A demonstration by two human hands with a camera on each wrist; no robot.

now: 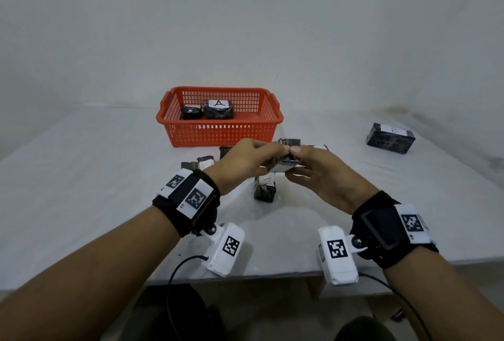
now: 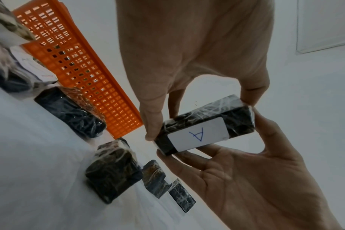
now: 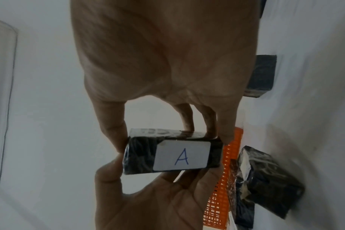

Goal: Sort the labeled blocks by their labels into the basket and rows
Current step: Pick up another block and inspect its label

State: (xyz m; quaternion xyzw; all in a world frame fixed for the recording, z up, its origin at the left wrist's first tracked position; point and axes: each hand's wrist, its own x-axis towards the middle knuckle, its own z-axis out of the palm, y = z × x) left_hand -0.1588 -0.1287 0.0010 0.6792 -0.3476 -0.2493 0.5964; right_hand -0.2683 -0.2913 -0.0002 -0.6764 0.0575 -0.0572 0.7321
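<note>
A dark wrapped block with a white label reading "A" (image 1: 285, 163) is held in the air in front of the orange basket (image 1: 223, 133). My left hand (image 1: 268, 149) pinches its left end and my right hand (image 1: 297, 163) grips its right end from below. The left wrist view shows the A block (image 2: 203, 129) between both hands, label toward the camera. In the right wrist view the A block (image 3: 171, 154) appears the same way. Inside the basket lie another A-labeled block (image 1: 218, 110) and a smaller dark block (image 1: 191, 112).
A block labeled "B" (image 1: 390, 138) sits alone at the far right of the white table (image 1: 81, 177). Several small wrapped blocks lie between the basket and my hands, one (image 1: 264, 190) directly below them. The table's front edge is close to my wrists.
</note>
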